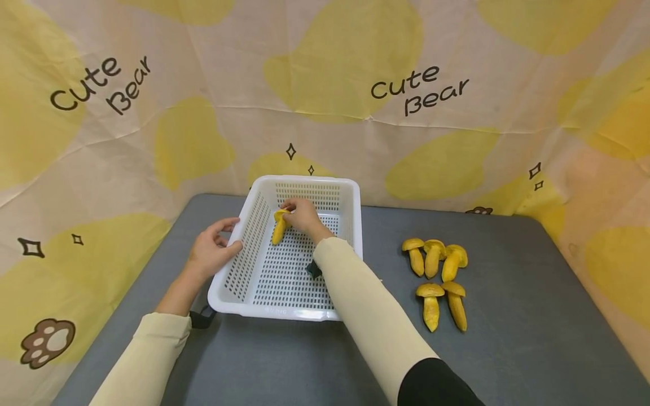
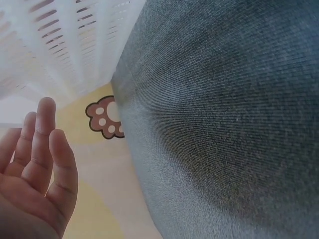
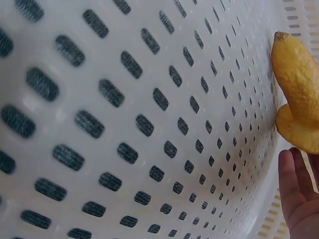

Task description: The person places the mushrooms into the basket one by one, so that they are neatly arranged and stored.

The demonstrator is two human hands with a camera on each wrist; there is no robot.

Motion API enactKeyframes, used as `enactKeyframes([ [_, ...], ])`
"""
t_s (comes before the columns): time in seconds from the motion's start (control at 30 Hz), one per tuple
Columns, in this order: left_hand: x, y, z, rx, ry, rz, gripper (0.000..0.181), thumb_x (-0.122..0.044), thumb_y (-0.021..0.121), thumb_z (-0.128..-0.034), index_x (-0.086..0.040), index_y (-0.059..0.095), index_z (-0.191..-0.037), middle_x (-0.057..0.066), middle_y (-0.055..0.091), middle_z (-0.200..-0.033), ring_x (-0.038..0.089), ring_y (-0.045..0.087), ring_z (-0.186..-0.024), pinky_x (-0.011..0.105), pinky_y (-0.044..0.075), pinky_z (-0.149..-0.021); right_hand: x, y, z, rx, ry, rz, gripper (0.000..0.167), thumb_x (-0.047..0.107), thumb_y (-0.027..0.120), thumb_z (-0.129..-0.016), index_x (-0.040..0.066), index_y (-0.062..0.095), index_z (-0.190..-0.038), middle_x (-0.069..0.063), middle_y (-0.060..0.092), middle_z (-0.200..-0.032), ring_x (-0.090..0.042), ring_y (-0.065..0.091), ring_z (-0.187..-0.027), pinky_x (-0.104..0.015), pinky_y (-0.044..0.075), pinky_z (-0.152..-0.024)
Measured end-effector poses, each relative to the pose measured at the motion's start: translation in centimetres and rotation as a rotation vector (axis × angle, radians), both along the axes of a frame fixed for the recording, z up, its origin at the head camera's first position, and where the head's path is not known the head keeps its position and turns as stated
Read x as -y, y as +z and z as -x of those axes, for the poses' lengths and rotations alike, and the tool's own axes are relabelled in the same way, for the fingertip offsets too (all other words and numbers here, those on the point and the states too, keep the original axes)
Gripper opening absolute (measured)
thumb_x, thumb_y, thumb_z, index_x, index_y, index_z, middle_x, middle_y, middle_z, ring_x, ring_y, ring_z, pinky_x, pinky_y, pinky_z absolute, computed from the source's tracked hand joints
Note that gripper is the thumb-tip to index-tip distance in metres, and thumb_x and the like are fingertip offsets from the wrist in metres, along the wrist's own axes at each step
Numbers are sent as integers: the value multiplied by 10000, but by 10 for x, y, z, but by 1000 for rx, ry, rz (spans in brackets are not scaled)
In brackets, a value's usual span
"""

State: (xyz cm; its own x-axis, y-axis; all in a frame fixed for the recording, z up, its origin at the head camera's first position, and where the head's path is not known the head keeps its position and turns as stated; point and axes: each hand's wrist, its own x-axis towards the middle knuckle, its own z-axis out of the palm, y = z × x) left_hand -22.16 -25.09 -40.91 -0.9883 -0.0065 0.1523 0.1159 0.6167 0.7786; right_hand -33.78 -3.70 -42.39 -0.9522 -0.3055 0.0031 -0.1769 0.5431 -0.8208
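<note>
A white perforated plastic basket (image 1: 284,313) stands on the grey table. Inside it, near the left wall, my right hand (image 1: 303,217) pinches a yellow mushroom (image 1: 278,232) by its cap end, the stem pointing toward me. A second yellow stem seems to show beside it, partly hidden by the fingers. The right wrist view shows the mushroom (image 3: 296,74) at the right edge, with fingers (image 3: 291,184) at its cap; the thumb is out of sight there. My left hand (image 1: 209,248) rests against the basket's left rim with loosely extended fingers (image 2: 45,129).
Several yellow mushrooms (image 1: 431,256) lie in two rows on the table (image 1: 528,316), right of the basket. A patterned cloth (image 1: 325,73) hangs behind the table. Dark wrist straps show at both hands.
</note>
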Motion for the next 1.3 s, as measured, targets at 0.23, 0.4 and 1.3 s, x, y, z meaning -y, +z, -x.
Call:
enactKeyframes([
  [0.23, 0, 1, -1, 13, -11, -11, 537, -99, 615, -833, -72, 507, -1358, 180, 532, -1208, 35, 580, -609, 264, 545, -514, 1, 1, 0, -2, -3, -43, 276, 173, 614, -935, 143, 645, -1208, -81, 617, -1251, -236, 581, -1149, -348, 523, -918],
  [0.4, 0, 2, -2, -7, -4, 5, 533, -92, 613, -832, -58, 508, -1354, 192, 533, -1192, 25, 560, -582, 251, 534, -503, 2, 8, 0, -8, 4, -19, 319, 202, 613, -936, 164, 621, -1253, -58, 603, -1288, -222, 569, -1174, -356, 509, -946],
  [1.3, -1, 5, -2, 6, -5, 29, 540, -99, 609, -831, -60, 503, -1359, 199, 541, -1211, 64, 575, -609, 258, 538, -510, -7, 66, -13, -71, 1, 219, 368, 218, 686, -878, 141, 639, -1234, -82, 626, -1244, -277, 620, -1083, -351, 544, -868],
])
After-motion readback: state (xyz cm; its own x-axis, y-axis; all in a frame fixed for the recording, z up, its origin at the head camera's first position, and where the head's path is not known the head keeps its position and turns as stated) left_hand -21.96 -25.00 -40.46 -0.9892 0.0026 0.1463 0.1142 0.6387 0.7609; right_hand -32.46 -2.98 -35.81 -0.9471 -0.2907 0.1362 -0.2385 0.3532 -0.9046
